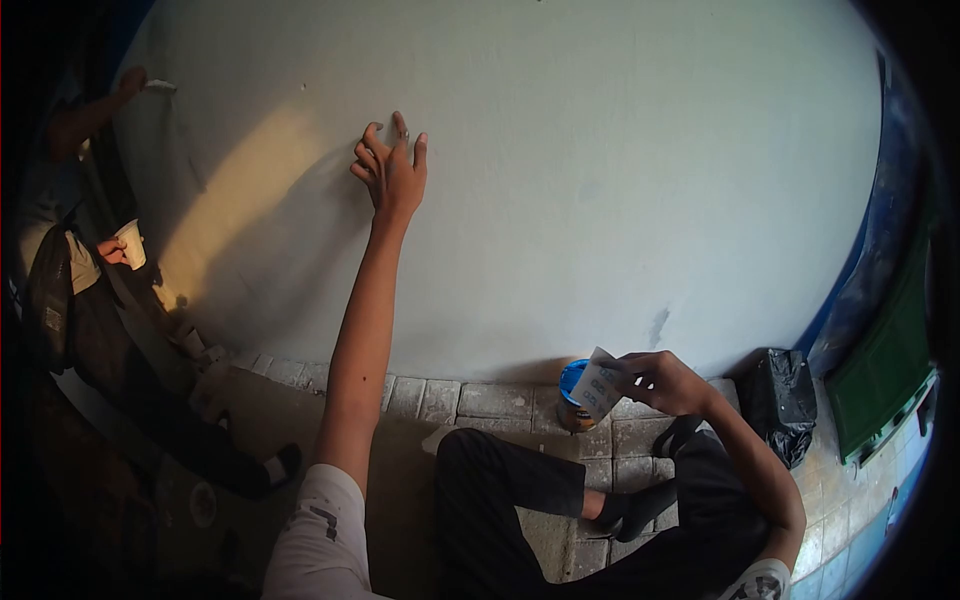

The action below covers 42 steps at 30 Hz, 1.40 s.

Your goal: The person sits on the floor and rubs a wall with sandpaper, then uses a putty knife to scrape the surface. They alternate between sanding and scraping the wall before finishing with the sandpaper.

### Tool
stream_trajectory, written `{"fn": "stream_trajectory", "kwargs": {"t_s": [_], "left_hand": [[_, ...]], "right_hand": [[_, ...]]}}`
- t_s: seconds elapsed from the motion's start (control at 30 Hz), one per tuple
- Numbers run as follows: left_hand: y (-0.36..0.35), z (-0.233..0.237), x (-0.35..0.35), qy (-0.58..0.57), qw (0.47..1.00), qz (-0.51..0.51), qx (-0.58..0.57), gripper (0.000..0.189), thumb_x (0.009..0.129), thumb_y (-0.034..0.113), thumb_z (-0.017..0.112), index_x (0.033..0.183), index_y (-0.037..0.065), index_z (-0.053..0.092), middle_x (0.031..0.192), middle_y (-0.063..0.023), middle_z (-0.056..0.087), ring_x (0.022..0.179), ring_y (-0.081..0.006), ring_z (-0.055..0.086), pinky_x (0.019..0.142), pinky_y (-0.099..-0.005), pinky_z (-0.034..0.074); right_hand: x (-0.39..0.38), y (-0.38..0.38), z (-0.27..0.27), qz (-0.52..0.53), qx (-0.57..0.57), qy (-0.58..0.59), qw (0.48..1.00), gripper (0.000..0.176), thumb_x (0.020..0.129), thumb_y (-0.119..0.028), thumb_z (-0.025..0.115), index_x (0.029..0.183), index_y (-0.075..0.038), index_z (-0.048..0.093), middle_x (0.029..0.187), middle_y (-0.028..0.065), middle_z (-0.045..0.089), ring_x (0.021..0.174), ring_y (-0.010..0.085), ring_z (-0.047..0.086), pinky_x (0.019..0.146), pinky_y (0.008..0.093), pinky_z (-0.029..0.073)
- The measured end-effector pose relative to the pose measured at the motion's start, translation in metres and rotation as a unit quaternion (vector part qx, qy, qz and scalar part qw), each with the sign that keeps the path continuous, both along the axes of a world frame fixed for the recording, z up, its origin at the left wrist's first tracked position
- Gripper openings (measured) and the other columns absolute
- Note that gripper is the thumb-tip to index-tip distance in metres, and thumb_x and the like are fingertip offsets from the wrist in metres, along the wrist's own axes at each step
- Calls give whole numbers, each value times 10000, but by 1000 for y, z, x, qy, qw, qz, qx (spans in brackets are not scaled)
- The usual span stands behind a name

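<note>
Up against the pale wall reaches my left hand, its fingers spread and partly bent. One fingertip is right at the wall surface, and nothing shows in that hand. Down at the lower right, my right hand pinches a thin grey sheet with dark printing between thumb and fingers. The sheet tilts and overlaps a small can with a blue rim. That can stands on the paving by the foot of the wall, its right side partly hidden behind the sheet.
At the left, another person's raised hand holds a tool near the wall; their lower hand holds a white cup. A black plastic bag stands at right, beside a green panel. Paving blocks line the wall's base.
</note>
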<state>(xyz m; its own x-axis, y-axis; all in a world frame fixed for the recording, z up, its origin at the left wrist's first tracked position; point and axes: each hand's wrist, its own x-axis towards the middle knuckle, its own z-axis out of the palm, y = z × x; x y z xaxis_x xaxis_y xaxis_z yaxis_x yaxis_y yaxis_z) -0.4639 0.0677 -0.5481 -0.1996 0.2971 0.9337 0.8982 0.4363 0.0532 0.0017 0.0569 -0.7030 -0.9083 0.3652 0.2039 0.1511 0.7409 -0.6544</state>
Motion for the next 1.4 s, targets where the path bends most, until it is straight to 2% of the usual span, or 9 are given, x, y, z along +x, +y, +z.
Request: {"fn": "stream_trajectory", "kwargs": {"t_s": [0.4,0.47,0.57,0.67,0.9,0.97,1.17,1.2,1.4], "left_hand": [[12,-5,1,-49,999,-10,-1,580,1078,500,421,1538,150,476,1506,-203,262,1291,-348,286,1070,-512,253],[10,-3,2,-42,999,-11,-4,586,1079,502,417,1539,144,474,1506,-204,257,1287,-346,287,1071,-512,253],[5,-4,-2,45,997,-34,-58,606,1079,507,413,1543,120,460,1506,-209,249,1280,-347,289,1073,-509,251],[5,4,-10,-46,999,14,-1,656,1068,529,426,1567,102,407,1508,-225,255,1283,-355,301,1068,-505,273],[2,15,-25,-7,996,-37,75,622,1046,497,517,1547,134,454,1494,-208,273,1255,-365,310,1070,-534,280],[10,23,-33,-33,987,-99,119,593,991,513,622,1499,217,542,1500,-165,285,1256,-363,305,1071,-546,279],[32,18,-46,16,986,-54,158,469,930,582,664,1337,351,695,1522,-96,286,1255,-349,292,1067,-540,288],[35,16,-45,35,979,-49,196,359,922,520,705,1242,365,753,1523,-57,315,1247,-330,298,1048,-528,301],[44,11,-46,20,939,-152,309,182,884,403,770,1045,337,825,1431,23,454,1213,-262,343,1047,-448,303]], "right_hand": [[0,0,5,-23,-20,-7,1000,392,943,-44,676,1335,-65,660,1210,170,715,999,268,721,833,381,609],[-1,0,4,-10,-10,-10,1000,534,926,27,657,1444,-73,574,1208,161,692,988,232,715,828,365,602],[-2,-1,3,-8,-11,-8,1000,538,925,32,658,1443,-86,579,1211,161,694,991,228,714,816,360,607],[-3,1,-4,3,9,-3,1000,542,921,33,663,1441,-99,584,1218,157,693,992,224,712,809,355,612],[-3,-9,2,-15,-12,-11,1000,538,916,43,662,1436,-71,582,1215,158,691,996,222,706,826,352,612],[-4,-10,5,-12,-26,-14,999,525,922,44,657,1432,-57,581,1199,162,691,1001,224,707,833,351,610],[-9,-4,1,-1,0,-27,1000,467,942,6,662,1403,-27,595,1180,165,693,977,227,716,819,346,612],[-10,-4,3,-2,4,-31,1000,433,951,-17,669,1379,-6,606,1173,163,695,954,222,721,810,345,612],[-16,2,0,-20,-24,-28,999,402,953,-30,674,1352,-60,646,1142,148,727,969,234,723,799,373,609]]}}
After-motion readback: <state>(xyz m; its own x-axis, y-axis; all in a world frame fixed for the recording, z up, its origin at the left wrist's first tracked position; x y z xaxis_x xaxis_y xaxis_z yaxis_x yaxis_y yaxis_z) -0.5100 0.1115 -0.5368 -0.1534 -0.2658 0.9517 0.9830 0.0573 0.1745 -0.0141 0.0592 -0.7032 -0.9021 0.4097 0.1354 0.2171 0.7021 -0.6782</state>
